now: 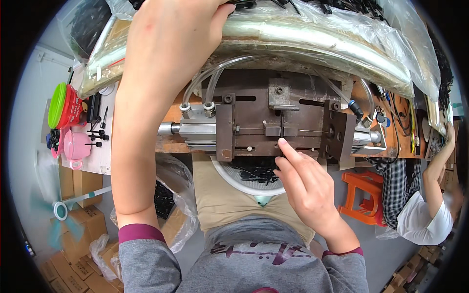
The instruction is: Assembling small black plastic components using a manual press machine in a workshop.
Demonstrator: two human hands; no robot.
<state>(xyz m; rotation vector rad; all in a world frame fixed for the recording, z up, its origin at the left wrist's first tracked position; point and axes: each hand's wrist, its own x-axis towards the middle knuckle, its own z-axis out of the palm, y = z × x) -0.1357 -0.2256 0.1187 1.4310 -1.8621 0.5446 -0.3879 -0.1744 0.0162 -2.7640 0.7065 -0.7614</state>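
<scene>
My left hand [178, 41] reaches to the far edge of the view, beside the loose black parts [337, 6] on the plastic-covered ledge. Its fingertips are cut off by the top edge, so what they hold, if anything, is hidden. My right hand [305, 188] is at the front of a dark metal fixture [254, 149], fingers stretched out. The index fingertip is at the lower end of a thin black part [282, 124], which stands between two small metal jaws [272, 131] in the fixture's middle. Whether the fingertip touches it I cannot tell.
Air cylinders [198, 132] with clear hoses [212, 83] flank the fixture. Below it, a white basket [229, 183] on my lap holds black pieces. A pink cup [76, 146] stands at left. An orange stool [361, 195] and another person [425, 215] are at right.
</scene>
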